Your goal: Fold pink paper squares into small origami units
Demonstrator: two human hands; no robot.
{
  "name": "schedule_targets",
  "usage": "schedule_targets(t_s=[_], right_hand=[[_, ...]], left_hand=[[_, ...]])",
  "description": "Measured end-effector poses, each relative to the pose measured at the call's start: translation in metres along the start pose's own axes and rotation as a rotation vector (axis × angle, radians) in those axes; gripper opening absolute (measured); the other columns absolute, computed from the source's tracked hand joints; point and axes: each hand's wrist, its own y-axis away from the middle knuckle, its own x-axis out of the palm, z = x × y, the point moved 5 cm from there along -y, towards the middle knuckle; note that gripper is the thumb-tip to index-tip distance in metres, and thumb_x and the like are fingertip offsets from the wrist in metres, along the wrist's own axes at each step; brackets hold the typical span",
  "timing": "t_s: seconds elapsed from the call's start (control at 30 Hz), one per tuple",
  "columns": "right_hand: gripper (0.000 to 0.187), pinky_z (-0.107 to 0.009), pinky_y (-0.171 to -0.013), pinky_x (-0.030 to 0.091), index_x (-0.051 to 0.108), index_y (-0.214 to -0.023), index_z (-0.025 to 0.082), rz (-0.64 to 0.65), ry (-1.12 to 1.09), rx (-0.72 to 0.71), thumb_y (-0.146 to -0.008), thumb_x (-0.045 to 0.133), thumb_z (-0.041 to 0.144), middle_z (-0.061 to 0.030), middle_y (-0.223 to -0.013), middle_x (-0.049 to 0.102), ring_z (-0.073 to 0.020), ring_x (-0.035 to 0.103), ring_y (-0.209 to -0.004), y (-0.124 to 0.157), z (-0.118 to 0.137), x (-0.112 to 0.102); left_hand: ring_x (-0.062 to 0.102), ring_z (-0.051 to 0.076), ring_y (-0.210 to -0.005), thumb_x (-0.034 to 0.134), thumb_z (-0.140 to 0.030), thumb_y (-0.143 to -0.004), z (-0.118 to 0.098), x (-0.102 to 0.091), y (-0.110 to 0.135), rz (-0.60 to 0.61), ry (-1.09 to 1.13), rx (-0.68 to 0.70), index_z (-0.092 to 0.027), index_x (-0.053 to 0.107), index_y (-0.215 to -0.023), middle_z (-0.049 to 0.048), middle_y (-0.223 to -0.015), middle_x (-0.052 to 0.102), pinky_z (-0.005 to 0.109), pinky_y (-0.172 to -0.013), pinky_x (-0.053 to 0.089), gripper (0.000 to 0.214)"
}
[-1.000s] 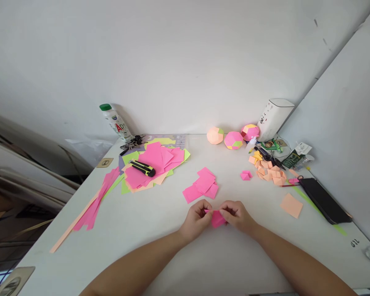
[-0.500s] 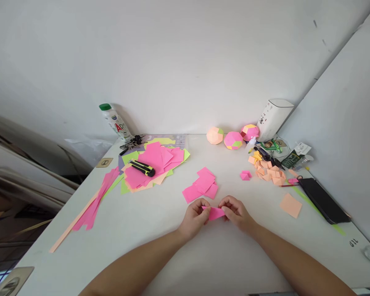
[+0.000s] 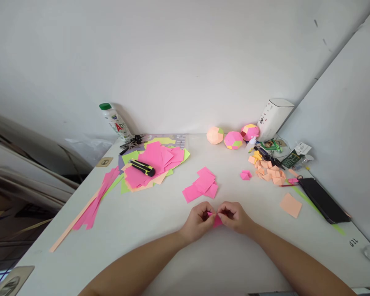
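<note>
Pink paper strips (image 3: 97, 201), crossed by a peach one, lie along the left side of the counter (image 3: 135, 222), apparently set aside to leave working room. White bottle (image 3: 115, 122), green cap, stands behind; keys (image 3: 133, 142) at its foot. Next, loose sheet pile (image 3: 152, 159), mostly pink on top; utility knife (image 3: 142, 167) rests on it, probably parked within reach.

Mid-counter: small pink sheets (image 3: 202, 184) overlap just beyond the left hand (image 3: 198, 222), close enough, I judge, for easy pick-up. Left fingers pinch one edge of the pink paper piece (image 3: 218, 221), which is near the front, between both hands. Right hand (image 3: 237, 218): fingers likewise closed on it, thumbs nearly meeting. So tight a pinch presumably gives control of a small crease; fold itself hidden by fingers.

Three faceted paper balls (image 3: 233, 140) sit at the back, likely out of the way. Further right: one folded pink unit (image 3: 246, 175), apart from the heap of folded peach units (image 3: 271, 173), seemingly sorted by colour; flat peach square (image 3: 291, 205); black pouch (image 3: 323, 200).
</note>
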Motion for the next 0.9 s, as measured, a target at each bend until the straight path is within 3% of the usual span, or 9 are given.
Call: schedule_targets(t_s=[0.17,0.4,0.6,0.7,0.9], right_hand=[[0.009,-0.022,-0.043,0.028,0.051,-0.063,0.018,-0.025,-0.011,0.016,-0.072,0.053,0.018,0.0049,-0.052,0.043,-0.0083,0.035,-0.045,0.000,0.004,-0.001],[0.010,-0.022,-0.045,0.034,0.051,-0.063,0.018,-0.104,-0.094,0.075,-0.073,0.051,0.018,0.0041,-0.050,0.047,-0.0102,0.043,-0.046,0.000,0.000,-0.008],[0.010,-0.024,-0.052,0.043,0.049,-0.076,0.019,-0.058,-0.261,0.060,-0.081,0.052,0.027,0.0002,-0.070,0.055,-0.0106,0.049,-0.055,0.000,-0.002,-0.009],[0.012,-0.023,-0.050,0.038,0.053,-0.081,0.018,0.023,-0.166,0.044,-0.081,0.056,0.029,0.0021,-0.064,0.052,-0.0099,0.045,-0.052,0.000,-0.001,-0.004],[0.017,-0.022,-0.043,0.028,0.056,-0.067,0.017,0.043,-0.018,0.021,-0.079,0.056,0.028,0.0040,-0.052,0.046,-0.0082,0.036,-0.045,-0.001,0.002,0.000]], left_hand=[[0.031,0.005,-0.046,0.060,-0.031,-0.074,0.001,-0.002,0.000,-0.030,0.052,-0.017,-0.017,0.045,-0.068,-0.0064,-0.056,0.040,0.019,-0.045,0.026,0.021],[0.032,0.005,-0.041,0.060,-0.034,-0.073,0.005,-0.005,-0.002,-0.058,0.189,-0.091,-0.018,0.043,-0.068,-0.0077,-0.049,0.042,0.019,-0.042,0.025,0.023],[0.032,0.005,-0.041,0.063,-0.038,-0.072,0.002,-0.005,-0.002,-0.030,0.181,-0.094,-0.018,0.044,-0.067,-0.0076,-0.051,0.041,0.019,-0.042,0.025,0.028],[0.031,0.005,-0.043,0.064,-0.040,-0.072,0.001,-0.003,-0.002,-0.014,0.155,-0.070,-0.018,0.044,-0.068,-0.0071,-0.054,0.041,0.019,-0.043,0.025,0.029],[0.036,0.006,-0.049,0.062,-0.040,-0.074,0.000,0.001,0.000,0.024,0.060,-0.032,-0.016,0.049,-0.069,-0.0035,-0.060,0.046,0.020,-0.047,0.029,0.027]])
